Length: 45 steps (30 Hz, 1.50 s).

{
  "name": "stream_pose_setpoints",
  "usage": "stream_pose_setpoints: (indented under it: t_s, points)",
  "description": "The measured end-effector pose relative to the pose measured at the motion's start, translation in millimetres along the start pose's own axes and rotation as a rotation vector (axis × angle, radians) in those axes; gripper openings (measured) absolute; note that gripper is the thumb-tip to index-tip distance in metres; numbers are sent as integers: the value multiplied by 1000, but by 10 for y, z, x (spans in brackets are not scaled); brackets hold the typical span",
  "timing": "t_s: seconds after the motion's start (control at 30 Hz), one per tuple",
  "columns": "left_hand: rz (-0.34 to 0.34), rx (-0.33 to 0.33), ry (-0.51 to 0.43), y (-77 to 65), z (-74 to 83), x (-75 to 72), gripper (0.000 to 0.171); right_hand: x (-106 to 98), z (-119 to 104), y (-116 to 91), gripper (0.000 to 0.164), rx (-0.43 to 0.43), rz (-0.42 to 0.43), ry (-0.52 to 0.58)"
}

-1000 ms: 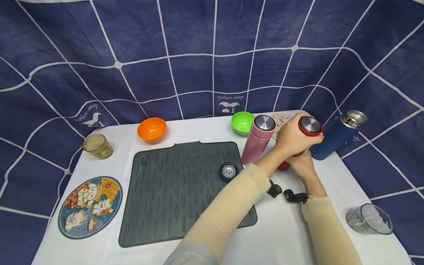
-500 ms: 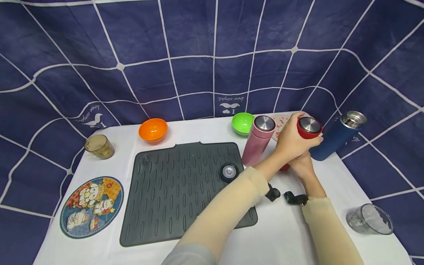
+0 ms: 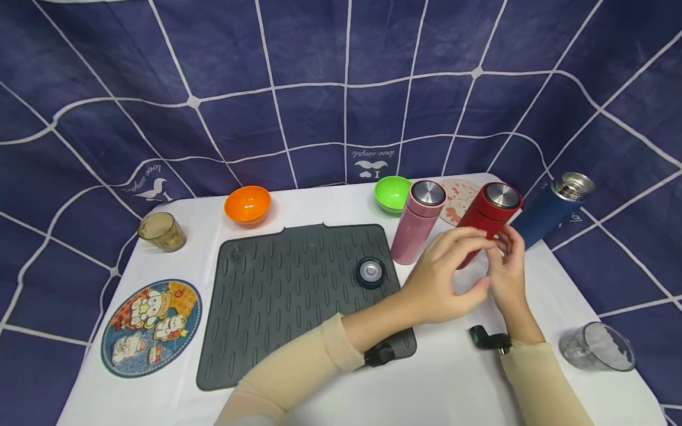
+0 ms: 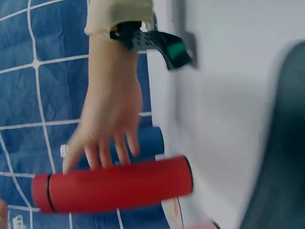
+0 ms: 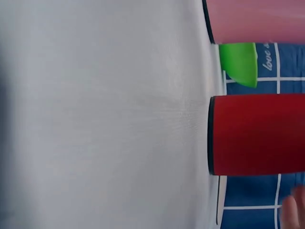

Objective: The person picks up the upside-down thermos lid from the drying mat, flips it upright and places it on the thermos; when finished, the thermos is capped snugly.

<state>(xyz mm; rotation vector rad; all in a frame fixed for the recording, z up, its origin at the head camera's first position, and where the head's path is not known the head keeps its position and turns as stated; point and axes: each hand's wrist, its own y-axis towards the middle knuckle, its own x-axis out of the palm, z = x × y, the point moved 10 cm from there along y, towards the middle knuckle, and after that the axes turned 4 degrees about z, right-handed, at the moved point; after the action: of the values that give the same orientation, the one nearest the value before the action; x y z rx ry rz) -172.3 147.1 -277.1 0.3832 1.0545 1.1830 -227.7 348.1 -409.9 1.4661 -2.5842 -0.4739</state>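
A red thermos (image 3: 487, 216) with its steel-topped lid on stands upright at the right side of the table. My left hand (image 3: 442, 281) is in front of it, fingers and thumb spread in a loose curve with nothing between them. Close to the thermos's right side is my right hand (image 3: 507, 269); in the left wrist view this right hand (image 4: 109, 114) has its fingers loosely extended, fingertips at the edge of the red thermos (image 4: 119, 186). The right wrist view shows the lower part of the red thermos (image 5: 259, 134) and blurred fingertips (image 5: 290, 212) apart from it.
A lidded pink thermos (image 3: 418, 225) stands left of the red one, an uncapped blue thermos (image 3: 549, 210) right. A dark cap (image 3: 370, 272) lies on the grey mat (image 3: 288, 307). Around are green (image 3: 393, 194) and orange bowls (image 3: 247, 205), a clear glass (image 3: 597, 346) and an amber glass (image 3: 162, 231).
Both hands have let go of the red thermos. The left hand has moved off its lid, down and toward the person; the right has loosened beside it. The thermos now stands by itself.
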Motion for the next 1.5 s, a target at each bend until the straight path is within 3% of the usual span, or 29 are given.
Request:
stream_pose_setpoints:
  t_s: [0.07,0.17,0.23,0.33,0.5,0.67,0.8,0.93,1.23,1.5]
  points:
    - [10,1,-20,-154,-39,-181,40,-87,-13,11,39,-5,77,2]
    - [49,-55,-43,-366,-221,-451,38,-340,-7,49,37,32,280,-47]
    - [60,-128,-35,-496,-403,-606,41,-474,40,102,43,98,376,-80]
    - [30,-281,-13,-682,-725,-754,51,-599,160,208,58,232,457,-89]
    - [-143,-540,84,-1030,-1204,-767,78,-703,369,388,84,381,489,-100]
    - [-305,-683,164,-1294,-1477,-640,100,-702,573,541,103,490,443,-130]
    - [-352,-719,195,-1356,-1572,-562,106,-623,702,617,110,556,377,-103]
    - [-385,-725,229,-1368,-1632,-504,107,-540,764,685,113,565,335,-57]
    - [-413,-722,242,-1369,-1668,-404,105,-591,806,714,93,520,398,-13]
    - [-427,-724,277,-1353,-1694,-368,102,-635,758,602,93,481,443,-46]
